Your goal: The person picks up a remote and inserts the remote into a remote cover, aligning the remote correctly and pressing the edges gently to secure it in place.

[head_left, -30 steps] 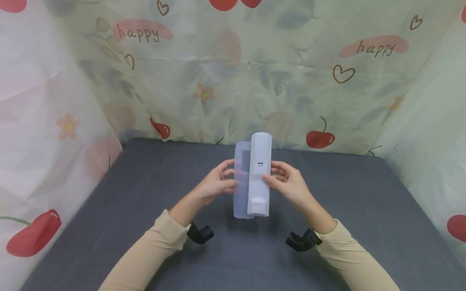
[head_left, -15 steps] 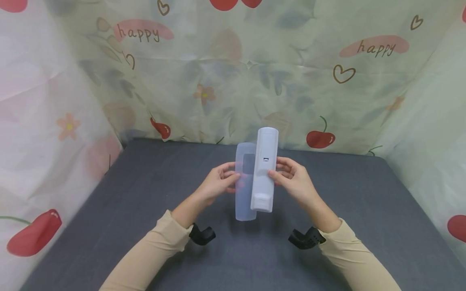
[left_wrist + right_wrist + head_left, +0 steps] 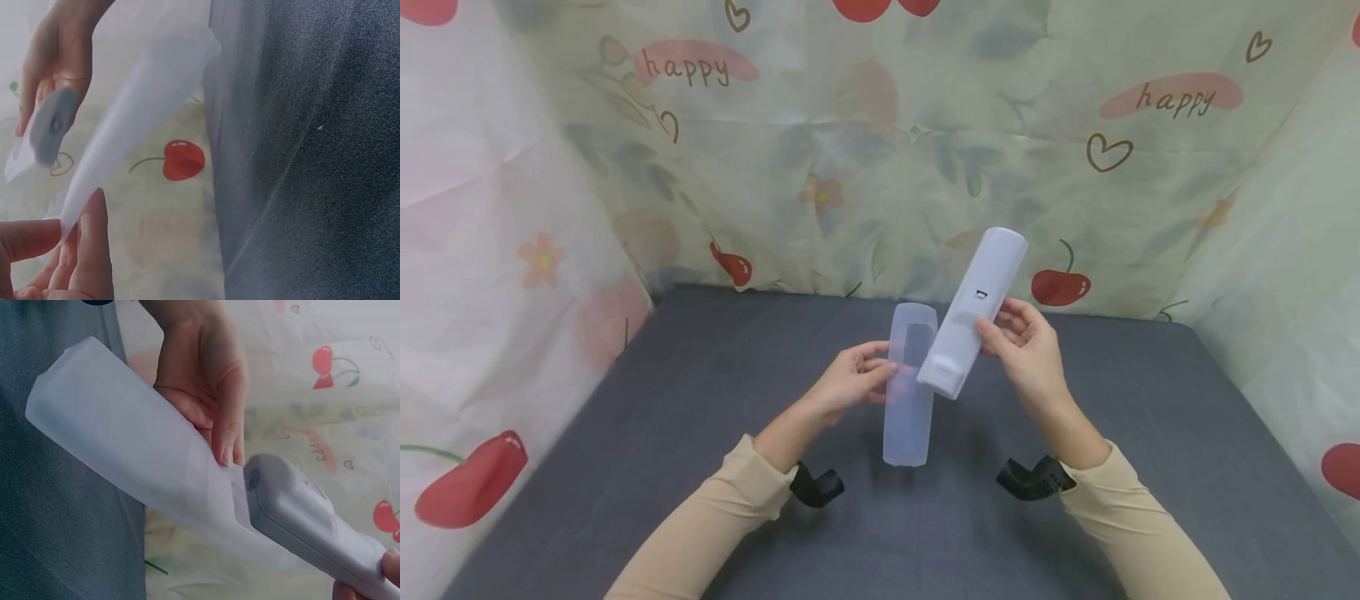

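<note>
In the head view, my left hand (image 3: 846,379) pinches the left edge of a frosted, translucent remote cover (image 3: 910,429) between thumb and fingers. A rectangular window shows in the cover's upper part. My right hand (image 3: 1030,354) grips a long white remote control (image 3: 966,317) from its right side, its back towards the head camera. The remote leans to the right, its lower end near the cover's right edge. In the right wrist view the end of the remote (image 3: 294,506) overlaps the cover (image 3: 119,419); whether they touch I cannot tell. The remote's button face is hidden.
A dark grey cloth-covered table (image 3: 700,517) lies under both hands. Patterned curtains (image 3: 880,167) with cherries and hearts stand behind it and at both sides. A black wrist mount (image 3: 817,486) sits on the left wrist, another mount (image 3: 1028,481) on the right.
The right hand has carried the remote up and to the right, away from the cover, and tilted its top rightwards. The cover has shifted slightly down and right, still in the left hand.
</note>
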Demonstrator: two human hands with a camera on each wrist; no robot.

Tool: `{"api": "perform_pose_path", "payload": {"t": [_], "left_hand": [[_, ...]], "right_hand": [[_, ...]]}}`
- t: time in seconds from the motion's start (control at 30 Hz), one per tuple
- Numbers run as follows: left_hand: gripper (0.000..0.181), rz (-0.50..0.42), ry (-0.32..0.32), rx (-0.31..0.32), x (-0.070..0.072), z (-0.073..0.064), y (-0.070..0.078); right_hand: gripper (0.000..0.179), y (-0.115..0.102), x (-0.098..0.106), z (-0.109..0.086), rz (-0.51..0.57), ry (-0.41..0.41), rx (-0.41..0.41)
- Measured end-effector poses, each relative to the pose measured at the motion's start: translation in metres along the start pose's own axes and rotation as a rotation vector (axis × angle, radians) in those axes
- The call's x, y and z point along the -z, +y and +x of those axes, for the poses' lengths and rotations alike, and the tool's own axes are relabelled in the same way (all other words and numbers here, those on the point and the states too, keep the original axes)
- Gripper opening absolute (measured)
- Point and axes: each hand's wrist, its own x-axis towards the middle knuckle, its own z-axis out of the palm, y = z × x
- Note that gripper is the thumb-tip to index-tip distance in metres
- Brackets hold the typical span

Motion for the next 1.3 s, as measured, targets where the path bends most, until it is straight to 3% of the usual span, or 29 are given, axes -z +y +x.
{"api": "perform_pose_path", "payload": {"t": [0.23, 0.57, 1.3], "left_hand": [[0.045, 0.007, -0.029, 0.011, 0.0, -0.001, 0.002], [0.046, 0.004, -0.047, 0.011, -0.002, -0.002, 0.005], [0.052, 0.008, -0.067, -0.01, -0.004, -0.003, 0.005]], "right_hand": [[0.037, -0.003, -0.003, 0.003, 0.12, 0.137, -0.011], [0.033, 0.003, -0.01, 0.006, 0.215, 0.227, 0.018], [0.036, 0.01, -0.022, 0.002, 0.261, 0.248, -0.028]]}}
